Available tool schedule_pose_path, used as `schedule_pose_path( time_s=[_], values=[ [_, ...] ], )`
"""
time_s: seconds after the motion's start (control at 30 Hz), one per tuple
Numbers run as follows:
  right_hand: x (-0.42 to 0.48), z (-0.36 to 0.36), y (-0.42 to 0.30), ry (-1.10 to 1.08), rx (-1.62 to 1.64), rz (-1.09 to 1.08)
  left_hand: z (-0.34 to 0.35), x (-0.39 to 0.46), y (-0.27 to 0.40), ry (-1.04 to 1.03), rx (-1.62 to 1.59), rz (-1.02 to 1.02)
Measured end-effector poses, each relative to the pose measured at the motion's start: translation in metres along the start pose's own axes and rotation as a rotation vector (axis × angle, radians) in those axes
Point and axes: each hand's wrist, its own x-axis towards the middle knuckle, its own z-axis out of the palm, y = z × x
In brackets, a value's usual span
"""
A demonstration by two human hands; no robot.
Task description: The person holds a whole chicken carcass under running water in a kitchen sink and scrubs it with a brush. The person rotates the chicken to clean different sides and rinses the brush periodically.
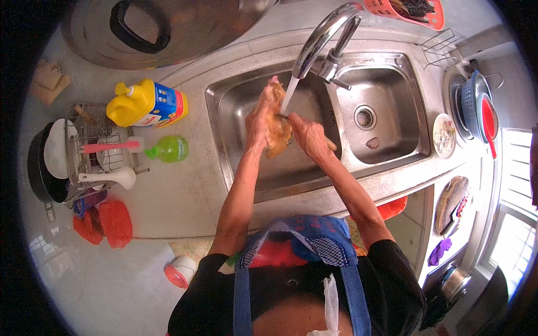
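Observation:
Over the larger left basin (pixel 235 113) of a steel double sink, my left hand (pixel 258 124) grips a brownish-yellow piece of food (pixel 277 130), perhaps meat or poultry; its exact kind is unclear. My right hand (pixel 309 134) is closed around a tool with a wooden handle (pixel 330 144), whose dark, blurred working end touches the piece. Water (pixel 289 94) runs from the chrome faucet (pixel 311 46) onto the piece, between my hands. The tool's type cannot be told.
Left of the sink stand a yellow jug (pixel 147 105), a green bottle (pixel 168 149) and a wire dish rack (pixel 101 151). The smaller basin (pixel 378 138) holds a small scrap near its drain. Right of it are a small plate (pixel 444 136) and a blue colander (pixel 468 98).

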Motion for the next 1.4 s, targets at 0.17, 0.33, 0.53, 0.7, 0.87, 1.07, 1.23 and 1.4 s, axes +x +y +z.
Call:
schedule_pose_path(
  time_s=[0.17, 0.33, 0.53, 0.7, 0.87, 1.07, 1.23, 1.4],
  values=[
    [-0.001, -0.002, 0.012, 0.109, 0.017, 0.041, -0.027, -0.01, -0.014, -0.013, 0.08, 0.074],
    [-0.021, -0.006, -0.022, 0.043, -0.002, -0.128, -0.026, -0.014, -0.007, 0.002, 0.053, 0.008],
    [0.0, -0.006, 0.01, 0.031, 0.13, 0.18, -0.043, -0.02, -0.014, 0.016, -0.147, -0.116],
    [-0.017, -0.012, -0.022, -0.001, 0.142, -0.169, -0.053, -0.018, -0.018, -0.01, -0.307, -0.248],
    [0.006, -0.003, -0.011, 0.009, 0.169, 0.023, -0.052, -0.027, -0.028, 0.041, -0.272, -0.329],
    [-0.01, 0.0, -0.018, -0.003, 0.133, -0.12, -0.031, -0.03, -0.023, 0.19, -0.368, -0.317],
    [0.008, -0.006, -0.01, -0.082, 0.139, 0.065, -0.056, -0.033, -0.037, -0.064, -0.408, -0.336],
    [-0.002, -0.003, -0.019, 0.047, 0.212, -0.196, -0.06, -0.027, -0.039, -0.025, -0.424, -0.293]
  ],
)
